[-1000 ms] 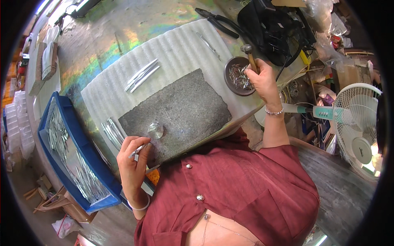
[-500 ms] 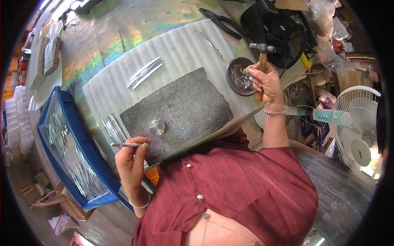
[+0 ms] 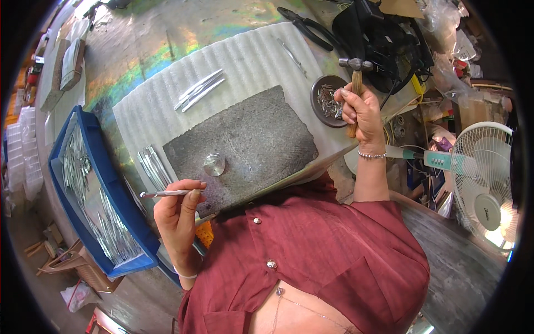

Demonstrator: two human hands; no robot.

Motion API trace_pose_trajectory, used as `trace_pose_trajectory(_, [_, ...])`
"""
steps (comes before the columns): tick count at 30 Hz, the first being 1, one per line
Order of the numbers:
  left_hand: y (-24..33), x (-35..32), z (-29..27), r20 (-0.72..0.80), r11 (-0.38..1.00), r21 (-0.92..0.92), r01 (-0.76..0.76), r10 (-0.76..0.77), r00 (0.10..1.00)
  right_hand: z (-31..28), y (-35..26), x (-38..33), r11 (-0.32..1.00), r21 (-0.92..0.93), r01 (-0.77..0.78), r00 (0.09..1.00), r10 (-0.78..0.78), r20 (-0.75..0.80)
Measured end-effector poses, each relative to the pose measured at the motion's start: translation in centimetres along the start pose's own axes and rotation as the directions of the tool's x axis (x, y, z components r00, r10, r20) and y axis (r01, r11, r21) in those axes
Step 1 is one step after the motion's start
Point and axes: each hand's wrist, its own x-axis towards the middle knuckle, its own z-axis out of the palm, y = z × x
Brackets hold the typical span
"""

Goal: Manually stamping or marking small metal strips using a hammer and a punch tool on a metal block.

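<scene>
My left hand (image 3: 179,217) pinches a slim silver metal piece (image 3: 167,193), possibly tweezers, held level above the near left corner of a dark stone slab (image 3: 256,131). On that slab stands a small round clear or shiny metal block (image 3: 214,165). My right hand (image 3: 361,111) is closed around the wooden handle of a hammer (image 3: 356,83), its head pointing away from me. The thumb and forefinger of this hand are at the rim of a dark round bowl (image 3: 316,114) full of small metal pins (image 3: 329,101); whether they pinch a pin I cannot make out.
White foam sheet (image 3: 144,114) lies beneath the slab, with several slim metal pieces (image 3: 199,89) on it and more (image 3: 154,167) beside the slab. A blue bin (image 3: 105,161) of such pieces stands left. Pliers (image 3: 306,28) lie far back; a fan (image 3: 484,178) stands right.
The view has shifted slightly. My left hand has turned a little, and its metal piece reaches slightly farther left. My right hand stays at the bowl with the hammer, its fingers drawn slightly away from the pins.
</scene>
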Motion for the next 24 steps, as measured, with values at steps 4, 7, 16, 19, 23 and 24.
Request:
trace_pose_trajectory(4, [0.1, 0.0, 0.1, 0.007, 1.0, -0.005, 0.001, -0.001, 1.0, 0.0, 0.2, -0.2, 1.0, 0.031, -0.007, 1.0, 0.007, -0.01])
trace_pose_trajectory(7, [0.2, 0.0, 0.1, 0.007, 1.0, -0.002, 0.003, -0.003, 1.0, 0.4, 0.1, -0.6, 0.999, 0.032, -0.039, 0.999, 0.039, -0.004])
trace_pose_trajectory(16, [-0.3, 0.7, 1.1, 0.084, 0.813, -0.564, 0.144, -0.118, 0.99, 6.7, -1.1, -3.9, 0.997, 0.002, -0.08, 0.99, 0.08, 0.116])
trace_pose_trajectory(19, [-1.1, 1.0, 1.4, 0.159, 0.697, -0.694, 0.178, -0.092, 0.983, 9.2, -0.5, -4.9, 0.992, -0.05, -0.12, 0.966, 0.128, 0.223])
trace_pose_trajectory(23, [-1.2, 1.1, 2.4, 0.236, 0.546, -0.797, 0.258, -0.112, 0.965, 13.3, 0.1, -5.8, 0.971, -0.009, -0.24, 0.888, 0.223, 0.403])
trace_pose_trajectory(24, [-1.3, 1.2, 2.6, 0.253, 0.511, -0.812, 0.28, -0.125, 0.96, 14.2, 0.2, -5.9, 0.962, -0.005, -0.273, 0.861, 0.246, 0.445])
